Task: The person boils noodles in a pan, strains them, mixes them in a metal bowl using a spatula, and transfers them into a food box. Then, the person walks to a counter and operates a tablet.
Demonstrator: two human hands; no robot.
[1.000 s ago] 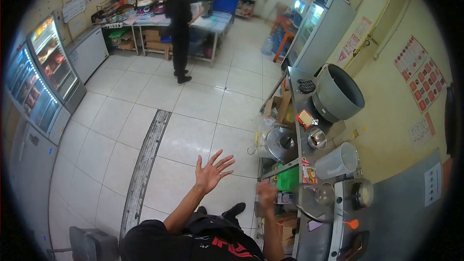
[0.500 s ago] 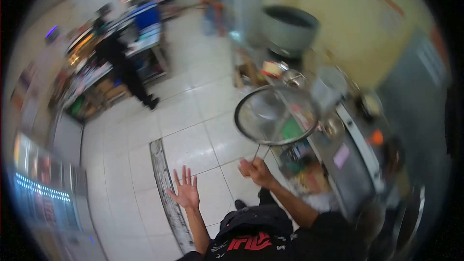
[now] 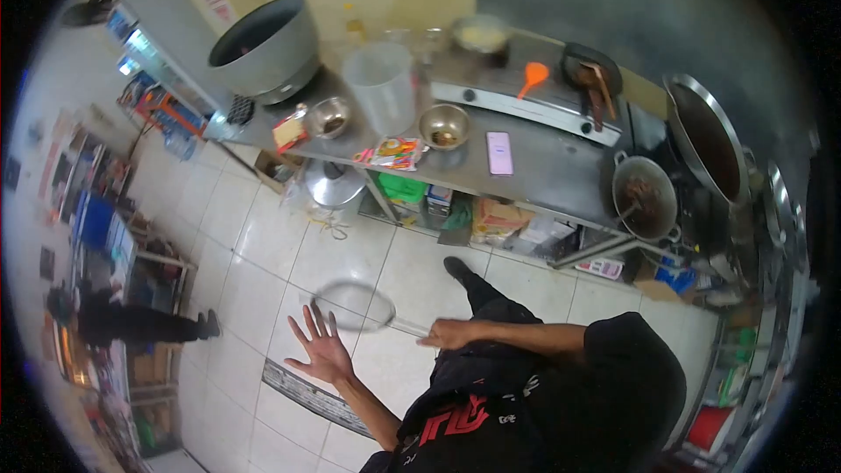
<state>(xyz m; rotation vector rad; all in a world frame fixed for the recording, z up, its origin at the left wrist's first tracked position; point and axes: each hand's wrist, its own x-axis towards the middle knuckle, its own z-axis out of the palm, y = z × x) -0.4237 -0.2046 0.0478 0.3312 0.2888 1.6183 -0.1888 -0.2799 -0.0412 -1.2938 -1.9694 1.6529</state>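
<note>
My right hand [image 3: 457,334] is closed around the handle of a large round mesh strainer [image 3: 357,303], held low over the tiled floor. The strainer's hoop is blurred, and the floor shows through its mesh. Just left of the hoop, my left hand [image 3: 322,356] is raised with its fingers spread and holds nothing. Its fingertips appear close to the rim; whether they touch, I cannot tell.
A steel counter [image 3: 543,171] carries a large grey pot [image 3: 265,48], a clear plastic jug [image 3: 378,88], a steel bowl [image 3: 444,127], a phone [image 3: 499,154] and a stove [image 3: 517,110]. Woks [image 3: 645,199] stand to the right. Another person [image 3: 140,322] is at a far-left table.
The view has swung right toward the counter and stove. The strainer has come down from in front of the counter to low over the floor, still in my right hand. My left hand stays spread.
</note>
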